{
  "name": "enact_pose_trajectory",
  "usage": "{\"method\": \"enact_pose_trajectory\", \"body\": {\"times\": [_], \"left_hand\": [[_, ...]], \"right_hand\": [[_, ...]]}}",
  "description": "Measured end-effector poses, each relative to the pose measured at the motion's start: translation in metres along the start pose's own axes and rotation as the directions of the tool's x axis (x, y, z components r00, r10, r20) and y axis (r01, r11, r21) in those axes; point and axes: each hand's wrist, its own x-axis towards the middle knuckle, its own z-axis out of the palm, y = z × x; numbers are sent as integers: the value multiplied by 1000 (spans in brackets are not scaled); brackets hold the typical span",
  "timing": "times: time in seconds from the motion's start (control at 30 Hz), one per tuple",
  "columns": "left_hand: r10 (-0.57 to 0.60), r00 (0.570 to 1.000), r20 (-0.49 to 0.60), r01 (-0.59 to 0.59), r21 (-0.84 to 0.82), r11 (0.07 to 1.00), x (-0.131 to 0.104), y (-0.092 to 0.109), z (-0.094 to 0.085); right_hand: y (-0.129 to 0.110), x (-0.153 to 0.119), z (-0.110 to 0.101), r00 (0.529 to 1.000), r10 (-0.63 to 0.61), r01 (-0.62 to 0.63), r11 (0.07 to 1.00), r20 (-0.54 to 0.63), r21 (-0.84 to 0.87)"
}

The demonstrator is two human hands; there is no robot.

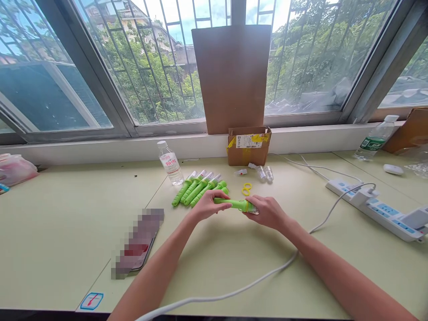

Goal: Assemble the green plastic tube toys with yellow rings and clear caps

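A green plastic handle (236, 204) lies level between my hands, just above the table. My left hand (209, 204) is closed round its left end, thumb and fingers pinching it. My right hand (266, 211) grips the other end, where a yellow ring and a clear ribbed part show; the fingers partly hide that end. Several more green handles (197, 189) with clear ends lie side by side beyond my left hand. Yellow rings (246, 189) rest on the table past the held handle. Clear plastic cylinders (265, 174) and a small white tube (240, 172) lie farther back.
A cardboard box (249, 154) and a water bottle (170, 164) stand near the window. A phone (147, 249) lies left of my forearm. A white cable (234, 292) crosses the table under my right forearm, and a power strip (377, 209) sits right.
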Motion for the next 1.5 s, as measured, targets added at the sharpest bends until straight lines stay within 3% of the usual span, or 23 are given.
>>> {"method": "enact_pose_trajectory", "body": {"times": [0.1,0.23,0.33,0.47,0.6,0.7,0.83,0.93,1.0,1.07,1.13,1.17,1.23,1.3,1.43,1.5], "left_hand": [[-109,994,3,109,-52,993,1,-1,-2],[-270,954,133,283,-99,954,-1,-3,-6],[-296,932,208,321,-99,942,-4,0,-9],[-270,915,300,305,-76,949,-7,6,-12],[-208,923,323,234,-45,971,-5,2,-12],[-108,954,278,107,21,994,-3,-1,-7],[49,992,117,-71,195,978,-4,1,0],[-49,991,124,24,194,981,-6,5,1],[-216,942,257,176,169,970,-8,7,0],[-348,843,409,294,189,937,-10,8,0],[-395,782,483,310,248,918,-10,8,2],[-386,797,465,274,292,916,-10,7,5],[-301,896,326,141,435,889,-8,4,11],[-150,978,145,24,638,770,-5,0,17],[38,995,93,-100,887,450,1,-9,25],[93,992,89,-116,929,350,2,-12,28]], "right_hand": [[0,1,-2,994,-92,88,993,-50,-80],[-1,2,-5,976,-202,183,964,-85,-194],[1,2,-7,972,-219,196,955,-83,-224],[0,0,-5,969,-240,223,952,-58,-212],[-2,-1,-2,974,-226,217,960,-31,-178],[-2,-2,1,990,-141,138,985,-20,-101],[1,-2,3,1000,-27,27,999,13,-23],[2,-1,2,996,-81,80,994,-21,-75],[1,0,1,982,-180,169,973,-57,-154],[-1,1,-2,958,-274,248,941,-86,-231],[-1,1,-4,939,-324,283,919,-115,-274],[-1,1,-5,934,-333,288,915,-128,-283],[2,1,-5,934,-330,282,916,-136,-284],[4,1,-4,946,-306,269,925,-107,-266],[5,0,-2,989,-149,146,979,-12,-144],[3,0,-1,998,-49,52,996,47,-75]]}}
